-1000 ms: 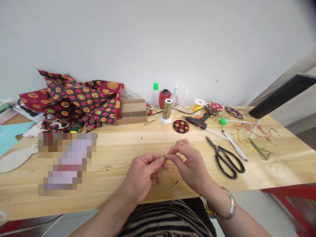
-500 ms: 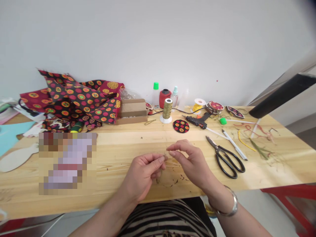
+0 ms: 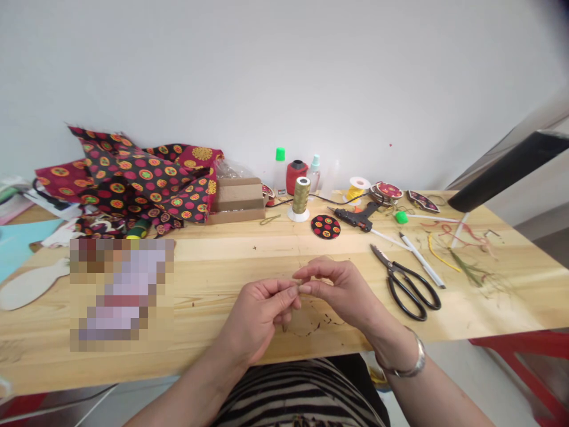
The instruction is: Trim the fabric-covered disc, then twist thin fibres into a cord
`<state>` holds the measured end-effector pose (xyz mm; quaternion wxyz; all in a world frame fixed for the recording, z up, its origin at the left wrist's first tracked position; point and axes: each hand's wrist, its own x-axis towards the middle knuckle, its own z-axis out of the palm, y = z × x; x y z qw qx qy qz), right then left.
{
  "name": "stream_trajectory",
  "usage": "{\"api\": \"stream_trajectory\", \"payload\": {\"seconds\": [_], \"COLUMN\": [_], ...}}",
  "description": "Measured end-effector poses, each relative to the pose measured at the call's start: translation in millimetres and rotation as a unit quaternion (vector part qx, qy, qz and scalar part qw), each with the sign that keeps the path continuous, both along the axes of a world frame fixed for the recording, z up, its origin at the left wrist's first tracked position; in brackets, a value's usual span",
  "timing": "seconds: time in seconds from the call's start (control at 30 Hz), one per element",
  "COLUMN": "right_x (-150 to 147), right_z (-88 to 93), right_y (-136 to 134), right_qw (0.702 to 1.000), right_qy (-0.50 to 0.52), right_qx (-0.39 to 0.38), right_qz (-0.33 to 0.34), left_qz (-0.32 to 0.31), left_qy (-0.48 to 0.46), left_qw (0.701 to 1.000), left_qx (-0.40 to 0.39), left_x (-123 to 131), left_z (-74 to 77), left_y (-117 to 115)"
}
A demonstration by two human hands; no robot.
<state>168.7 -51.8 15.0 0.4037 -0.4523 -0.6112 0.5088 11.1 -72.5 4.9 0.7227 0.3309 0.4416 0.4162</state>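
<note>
Leftmost, crumpled patterned fabric (image 3: 146,178) lies heaped on the wooden table (image 3: 213,255). The left hand (image 3: 263,314) pinches a fine thread (image 3: 299,284), which sits at both hands' fingertips. Whether the right hand's (image 3: 344,293) curved fingers grip it, I cannot tell. Rightward lie black-handled scissors (image 3: 409,286).

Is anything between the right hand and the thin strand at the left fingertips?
Nothing visible: the right hand is right at the thin strand pinched in the left hand. The patterned fabric disc and gold-coloured thread cone sit beyond both hands, and the scissors lie off to the right.
</note>
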Motion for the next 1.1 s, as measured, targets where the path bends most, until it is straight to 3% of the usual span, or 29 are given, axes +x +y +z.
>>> {"api": "stream_trajectory", "payload": {"seconds": [0.73, 1.1], "right_x": [3.5, 3.0], "right_z": [-1.9, -0.1], "right_y": [1.5, -1.2], "right_qw": [0.999, 0.991], "right_qy": [0.028, -0.086], "right_qx": [0.022, 0.105], "right_qz": [0.03, 0.004], "left_qz": [-0.022, -0.037], "left_qy": [0.033, -0.055], "left_qw": [0.999, 0.998], "left_qx": [-0.003, -0.017], "left_x": [-0.1, -3.4], "left_z": [3.8, 3.4], "left_y": [-0.9, -1.5]}}
